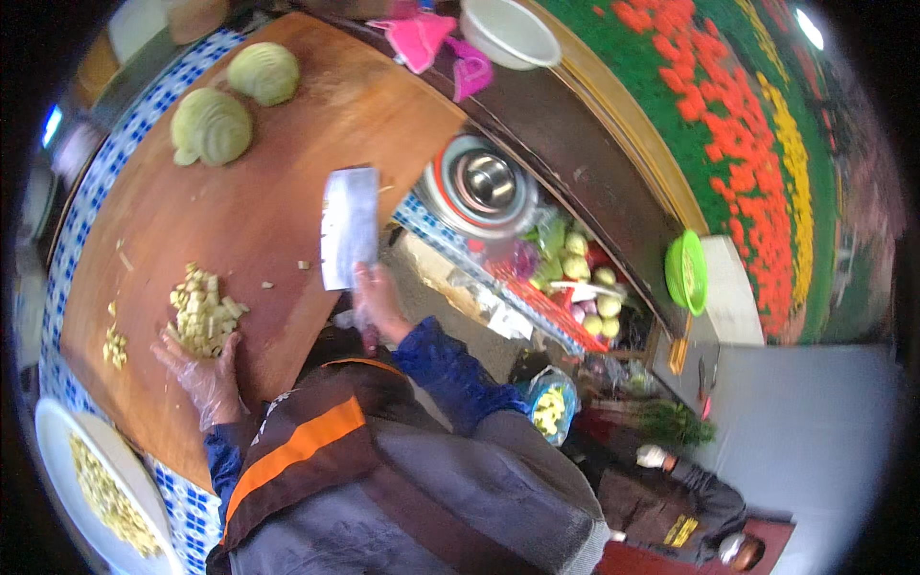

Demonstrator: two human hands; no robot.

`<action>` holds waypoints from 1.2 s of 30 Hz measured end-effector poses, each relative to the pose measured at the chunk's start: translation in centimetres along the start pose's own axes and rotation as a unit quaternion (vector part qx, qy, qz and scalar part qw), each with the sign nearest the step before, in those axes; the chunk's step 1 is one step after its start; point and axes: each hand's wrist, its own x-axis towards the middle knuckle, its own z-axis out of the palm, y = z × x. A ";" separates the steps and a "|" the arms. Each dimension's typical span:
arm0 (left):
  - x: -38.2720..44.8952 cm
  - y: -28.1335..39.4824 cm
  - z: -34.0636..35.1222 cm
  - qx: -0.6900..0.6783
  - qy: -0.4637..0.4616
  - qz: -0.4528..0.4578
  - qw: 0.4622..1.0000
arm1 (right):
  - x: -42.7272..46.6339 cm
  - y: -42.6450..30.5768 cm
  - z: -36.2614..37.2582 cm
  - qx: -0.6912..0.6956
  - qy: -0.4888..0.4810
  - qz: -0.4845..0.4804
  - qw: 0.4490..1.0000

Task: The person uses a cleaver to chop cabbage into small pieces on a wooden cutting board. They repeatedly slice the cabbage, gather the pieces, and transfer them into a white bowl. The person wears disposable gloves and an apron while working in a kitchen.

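Observation:
My right hand (379, 302), in a clear plastic glove, grips the handle of a broad-bladed cleaver (350, 223). The blade is over the near right edge of a large wooden cutting board (280, 180). Against the near side of a pile of pale diced vegetable (205, 305) rests my left hand (201, 370), gloved too, thumb and fingers spread around it. A few loose cubes lie between pile and blade, and smaller bits (115, 347) lie farther left. Two pale green cabbages (212, 128) (264, 74) sit at the board's far end.
A white basin (147, 496) holding diced vegetable stands at lower left, on blue-and-white tiles (180, 492). Nested metal bowls (489, 180) and a red basket (535, 298) near vegetables are to the right. Beyond are a green colander (686, 273), a white basin (510, 32) and another person (661, 503).

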 end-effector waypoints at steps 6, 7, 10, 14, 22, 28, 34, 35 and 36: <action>0.5 -2.7 2.5 0.002 0.014 0.038 0.999 | -1.1 -0.4 7.9 0.020 -0.156 -0.071 0.985; 0.8 -2.9 2.8 -0.008 0.026 0.054 0.998 | -1.4 -0.7 9.6 -0.016 -0.170 -0.118 0.978; 1.4 -2.7 2.8 -0.003 0.075 0.102 0.992 | -2.8 -0.8 13.9 -0.121 -0.240 -0.157 0.950; 1.7 0.2 1.6 -0.171 0.072 0.037 0.982 | -4.5 -0.3 18.5 -0.030 -0.337 -0.227 0.913; 2.2 1.9 -5.4 -0.201 0.178 -0.014 0.963 | -7.4 -7.6 17.1 -0.090 -0.427 -0.328 0.838; 2.5 -3.7 -15.4 -0.170 0.289 -0.141 0.932 | -14.1 -17.8 25.1 -0.141 -0.597 -0.362 0.702; 1.1 -15.3 -27.2 -0.004 0.330 -0.193 0.924 | -24.0 -17.0 41.3 -0.103 -0.552 -0.582 0.588; 1.3 -17.3 -28.3 0.039 0.312 -0.185 0.931 | -24.7 -16.6 43.8 -0.103 -0.545 -0.584 0.592; 1.4 -19.1 -28.7 0.079 0.293 -0.178 0.936 | -25.1 -16.2 45.9 -0.100 -0.542 -0.577 0.602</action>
